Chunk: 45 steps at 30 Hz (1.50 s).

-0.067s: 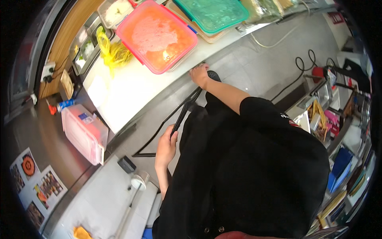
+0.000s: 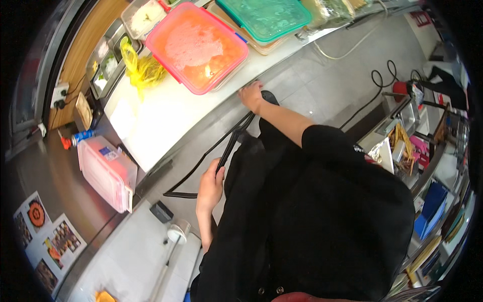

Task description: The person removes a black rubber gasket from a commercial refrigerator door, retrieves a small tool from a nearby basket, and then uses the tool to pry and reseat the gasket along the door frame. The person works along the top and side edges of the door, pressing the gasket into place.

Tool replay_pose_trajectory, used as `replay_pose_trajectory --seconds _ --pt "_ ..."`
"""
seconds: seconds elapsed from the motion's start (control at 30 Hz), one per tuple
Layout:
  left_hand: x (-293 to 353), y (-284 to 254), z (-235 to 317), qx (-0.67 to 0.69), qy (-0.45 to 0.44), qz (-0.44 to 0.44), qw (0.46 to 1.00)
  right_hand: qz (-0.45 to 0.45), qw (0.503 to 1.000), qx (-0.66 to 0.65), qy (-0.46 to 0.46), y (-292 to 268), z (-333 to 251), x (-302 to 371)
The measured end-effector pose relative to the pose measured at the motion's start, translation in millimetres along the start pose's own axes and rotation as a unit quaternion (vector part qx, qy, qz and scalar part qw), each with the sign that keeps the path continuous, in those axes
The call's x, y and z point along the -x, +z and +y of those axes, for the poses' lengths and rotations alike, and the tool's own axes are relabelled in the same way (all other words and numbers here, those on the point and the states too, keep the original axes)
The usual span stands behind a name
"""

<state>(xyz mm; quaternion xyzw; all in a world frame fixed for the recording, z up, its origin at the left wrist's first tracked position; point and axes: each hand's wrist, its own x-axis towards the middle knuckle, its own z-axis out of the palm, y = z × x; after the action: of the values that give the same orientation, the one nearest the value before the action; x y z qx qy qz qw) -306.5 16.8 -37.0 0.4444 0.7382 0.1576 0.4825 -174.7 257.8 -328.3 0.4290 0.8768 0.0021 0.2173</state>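
Note:
My left hand is closed on a long black rubber strip beside my black apron, just below the counter's front. From that hand the strip loops left along the counter's lower edge and runs up to my right hand. My right hand is stretched forward with its fingers curled on the strip's upper end against the steel counter edge.
On the counter stand a pink-lidded tub of orange food, a green-lidded tub, a yellow bag, a white board and a pink box. Black cables lie on the grey floor; cluttered shelves stand at right.

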Motion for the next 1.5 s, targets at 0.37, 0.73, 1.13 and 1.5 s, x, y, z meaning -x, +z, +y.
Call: replay_pose_trajectory --seconds 0.37,0.73,1.13,1.5 --pt "-58.1 27.5 -35.4 -0.051 0.123 -0.146 0.980 0.111 0.938 -0.303 0.128 57.3 50.9 280.0" --pt "-190.8 157.1 47.3 -0.143 0.327 -0.083 0.930 0.238 0.686 -0.404 0.557 124.5 199.6 374.6" --pt "-360.0 350.4 104.2 0.135 0.067 -0.013 0.988 0.251 0.763 -0.207 0.559 179.2 361.2 358.5" --pt "-375.9 418.3 242.3 0.434 -0.096 0.049 0.894 0.177 0.590 -0.632 0.471 197.9 151.1 272.9"
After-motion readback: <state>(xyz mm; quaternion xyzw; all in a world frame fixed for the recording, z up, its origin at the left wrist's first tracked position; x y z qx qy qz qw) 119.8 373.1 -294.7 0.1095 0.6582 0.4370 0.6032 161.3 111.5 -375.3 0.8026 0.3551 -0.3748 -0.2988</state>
